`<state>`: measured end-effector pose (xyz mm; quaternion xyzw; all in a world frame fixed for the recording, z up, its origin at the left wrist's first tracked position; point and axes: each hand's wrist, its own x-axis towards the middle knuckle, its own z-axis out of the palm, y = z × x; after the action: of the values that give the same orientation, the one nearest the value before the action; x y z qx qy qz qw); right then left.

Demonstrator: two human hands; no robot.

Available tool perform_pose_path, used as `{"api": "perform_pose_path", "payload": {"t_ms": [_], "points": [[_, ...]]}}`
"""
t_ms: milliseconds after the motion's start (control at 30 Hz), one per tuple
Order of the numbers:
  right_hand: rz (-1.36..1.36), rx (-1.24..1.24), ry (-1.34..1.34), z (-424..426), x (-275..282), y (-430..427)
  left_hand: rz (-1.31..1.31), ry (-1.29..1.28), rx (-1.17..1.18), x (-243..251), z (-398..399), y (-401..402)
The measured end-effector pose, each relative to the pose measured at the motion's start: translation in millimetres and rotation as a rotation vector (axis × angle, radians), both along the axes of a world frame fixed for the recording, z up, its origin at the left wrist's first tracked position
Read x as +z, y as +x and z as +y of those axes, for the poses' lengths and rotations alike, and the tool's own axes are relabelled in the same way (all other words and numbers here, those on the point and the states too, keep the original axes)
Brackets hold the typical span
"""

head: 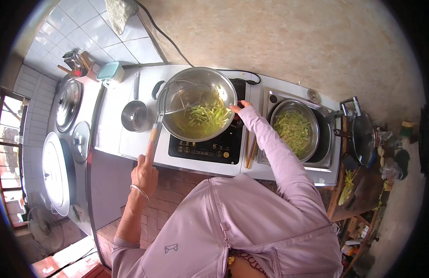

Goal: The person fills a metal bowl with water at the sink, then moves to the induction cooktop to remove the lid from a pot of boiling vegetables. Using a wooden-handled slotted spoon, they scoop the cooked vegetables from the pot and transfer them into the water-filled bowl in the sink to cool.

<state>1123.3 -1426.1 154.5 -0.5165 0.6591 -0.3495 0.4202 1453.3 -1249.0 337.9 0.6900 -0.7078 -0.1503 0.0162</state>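
Observation:
A stainless steel wok [172, 128] with a dark side handle sits over the black induction cooktop [204, 153]. Shredded pale-green vegetable [208, 116] lies in yellowish liquid inside it. My left hand [145, 173] grips the wooden handle of a metal skimmer [160, 113], its index finger stretched along the handle. The skimmer's head crosses the wok's left rim and reaches over the inside. At the opposite side, my right hand [241, 106] holds the wok's right edge; its exact grip is partly hidden.
Right of the cooktop, a steel bowl of shredded vegetable [294, 128] stands in the sink [327, 139]. Chopsticks [251, 153] lie between. On the left are a small saucepan [135, 116], a lidded container [111, 73] and several large lids. A power cord [165, 38] runs behind.

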Motion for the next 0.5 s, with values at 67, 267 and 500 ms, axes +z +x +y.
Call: {"api": "perform_pose_path", "payload": {"t_ms": [67, 267, 500], "points": [[0.018, 0.219, 0.345, -7.4, 20.3, 4.4, 0.033, -0.023, 0.025, -13.8, -9.4, 4.1], [-0.044, 0.355, 0.689, -2.1, 46.2, 9.5, -0.004, 0.036, 0.025, -32.2, -41.4, -27.1], [-0.386, 0.215, 0.648, 30.1, 18.6, 15.8, -0.054, 0.144, -0.199, -7.2, -25.0, -10.3]]}}
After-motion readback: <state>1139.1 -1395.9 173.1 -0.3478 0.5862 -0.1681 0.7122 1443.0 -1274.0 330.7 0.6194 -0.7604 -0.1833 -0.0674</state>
